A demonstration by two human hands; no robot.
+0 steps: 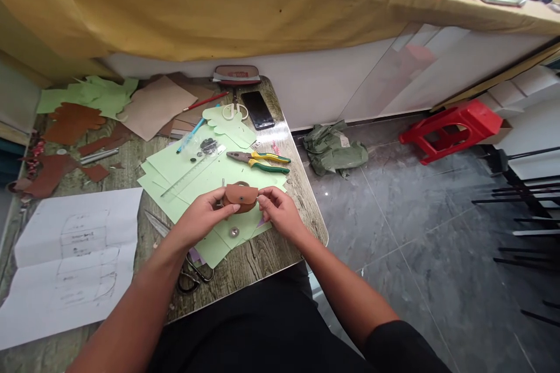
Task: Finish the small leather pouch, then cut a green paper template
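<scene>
A small brown leather pouch with a front flap and a dark snap is held up between both hands, over green paper sheets. My left hand grips its left end, thumb on the front. At its right edge my right hand pinches the side with thumb and fingertips. Just below the pouch lies a small round metal piece. Pliers with yellow and green handles rest behind it, beside a clear ruler.
Large scissors lie partly under my left forearm. A drawn-on white sheet and leather scraps cover the left side. A phone and white-handled scissors lie at the back. A red stool is on the floor.
</scene>
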